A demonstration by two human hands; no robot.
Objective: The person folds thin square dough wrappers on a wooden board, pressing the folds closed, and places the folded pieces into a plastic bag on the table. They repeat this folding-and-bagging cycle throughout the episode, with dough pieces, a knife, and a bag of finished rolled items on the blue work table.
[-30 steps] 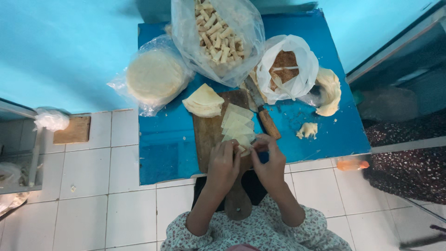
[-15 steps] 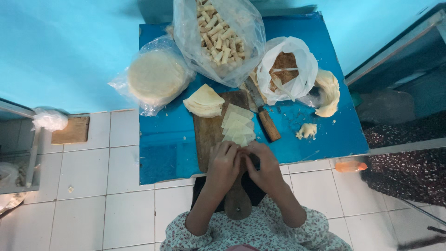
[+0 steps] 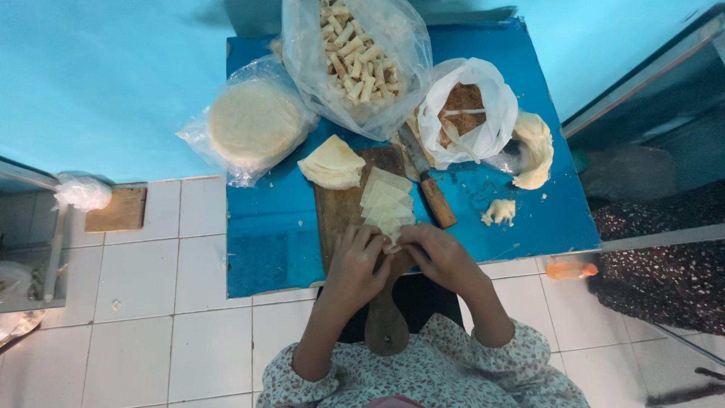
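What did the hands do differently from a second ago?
Both hands, left hand and right hand, slid slightly toward the person along the wooden board, fingers closed together over a pale wrapper piece. The knife, wrapper stack and bags stayed put.

**Wood, plastic film and pale dough on a painted bench**

The long brown wooden cutting board (image 3: 343, 208) looks matt and worn, its grain dull. Under it, the blue-painted bench (image 3: 264, 249) has a scuffed, faintly glossy coat. Behind the board, the clear plastic bag of beige rolled pastry sticks (image 3: 355, 60) is thin, crinkled and shiny. On the board, the pale square dough sheets (image 3: 387, 200) look soft, smooth and matt. Just right of the board, the knife's brown wooden handle (image 3: 438, 202) is dull. Below the bench, the white floor tiles (image 3: 136, 302) are glazed and smooth.
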